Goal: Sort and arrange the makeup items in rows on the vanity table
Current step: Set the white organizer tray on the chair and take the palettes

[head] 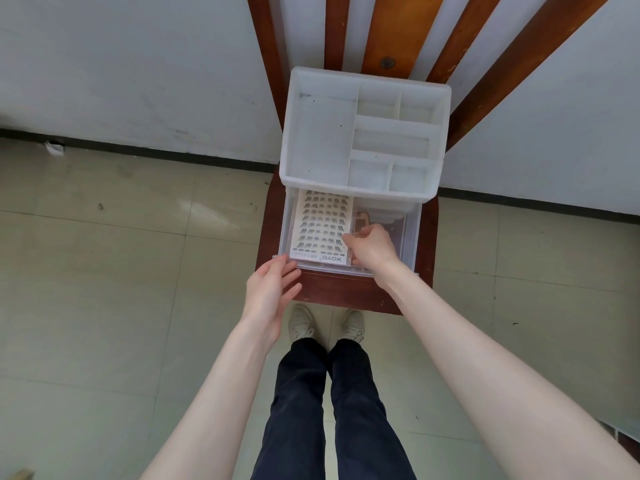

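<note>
Lash box: the flat lash box (322,226) lies in the left side of the open clear drawer (412,233). Its long side runs away from the person. The printed end is near the drawer front.
Right hand: the right hand (372,245) is inside the drawer with fingers curled, just beside the box. I cannot tell if it holds anything.
Left hand: the left hand (272,296) is flat and loose, fingertips at the drawer's front left corner.
Organizer: the white organizer (320,133) sits on a wooden chair (329,289).

White organizer (322,140) on wooden chair (349,292)
</note>
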Demonstrator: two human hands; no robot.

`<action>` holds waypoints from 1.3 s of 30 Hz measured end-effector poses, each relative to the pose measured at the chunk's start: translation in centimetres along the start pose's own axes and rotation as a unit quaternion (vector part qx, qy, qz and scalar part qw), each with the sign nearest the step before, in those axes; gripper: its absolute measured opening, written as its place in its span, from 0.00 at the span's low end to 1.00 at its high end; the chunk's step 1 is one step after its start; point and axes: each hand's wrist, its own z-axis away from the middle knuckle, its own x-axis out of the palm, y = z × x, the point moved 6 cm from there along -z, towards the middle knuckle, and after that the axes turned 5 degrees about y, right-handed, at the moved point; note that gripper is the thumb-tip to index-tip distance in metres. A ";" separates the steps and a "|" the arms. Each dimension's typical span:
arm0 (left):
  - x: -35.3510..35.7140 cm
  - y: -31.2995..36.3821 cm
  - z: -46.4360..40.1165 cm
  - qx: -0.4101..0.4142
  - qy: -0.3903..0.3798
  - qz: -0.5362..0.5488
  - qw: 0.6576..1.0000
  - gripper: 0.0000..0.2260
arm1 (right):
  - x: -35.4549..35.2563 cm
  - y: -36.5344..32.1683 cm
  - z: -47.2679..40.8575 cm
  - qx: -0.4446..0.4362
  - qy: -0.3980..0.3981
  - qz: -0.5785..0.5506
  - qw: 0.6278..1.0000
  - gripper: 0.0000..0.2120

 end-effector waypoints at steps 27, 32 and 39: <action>-6.1 3.1 -2.1 0.011 -0.151 0.003 0.988 0.14 | -1.2 -1.4 0.1 -0.288 0.069 0.309 0.904 0.23; -8.6 2.7 -2.8 0.026 -0.124 0.026 0.992 0.16 | 1.0 -1.1 -0.8 -0.290 0.057 0.454 0.841 0.30; -8.0 3.0 -3.0 0.039 -0.117 0.000 0.992 0.11 | 0.6 -2.2 -0.4 -0.286 0.102 0.406 0.862 0.22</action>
